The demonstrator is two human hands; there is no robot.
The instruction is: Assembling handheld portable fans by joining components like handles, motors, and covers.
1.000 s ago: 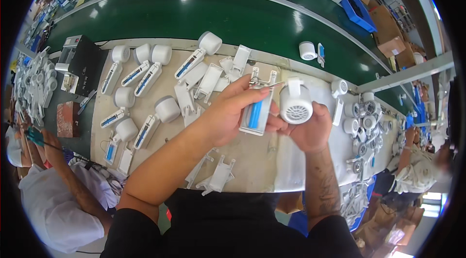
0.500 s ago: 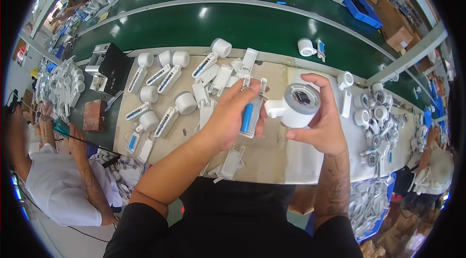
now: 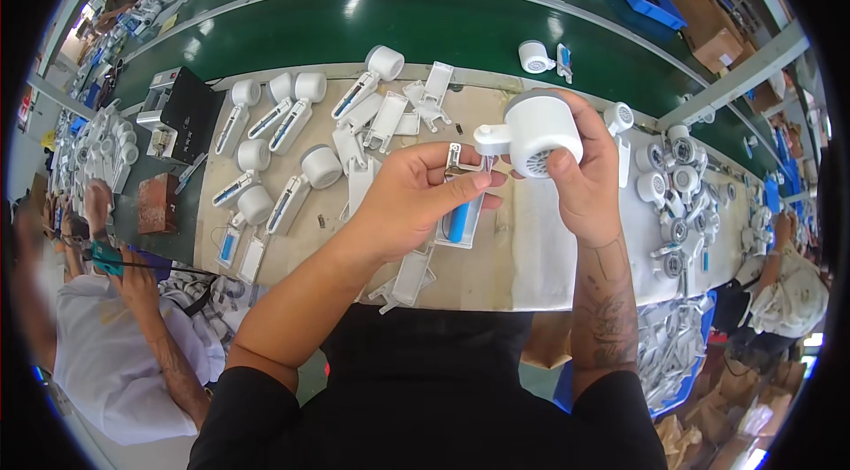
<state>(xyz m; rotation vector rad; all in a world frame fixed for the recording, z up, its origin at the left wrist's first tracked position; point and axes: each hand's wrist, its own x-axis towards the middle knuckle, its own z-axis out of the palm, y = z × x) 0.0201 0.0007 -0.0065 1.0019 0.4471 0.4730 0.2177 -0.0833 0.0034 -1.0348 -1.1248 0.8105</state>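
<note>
My left hand is closed around a white handle shell with a blue cylindrical battery lying in it. In my right hand is a round white fan head, thumb on its slotted grille and fingers behind it. The head's short neck meets the upper end of the handle shell near my left fingertips; whether they are joined I cannot tell. Beneath my left hand, loose white handle covers lie on the table. Several fan units with handles lie to the left.
A black machine and a reddish block stand at the left. Beyond the table runs a green conveyor, with another fan head at its near edge. Fan heads pile up right, above a blue bin. Co-workers sit both sides.
My right hand has turned the fan head over, so its slotted grille now shows instead of the grey-rimmed opening. My left fingers have shifted on the handle shell. The view has moved slightly.
</note>
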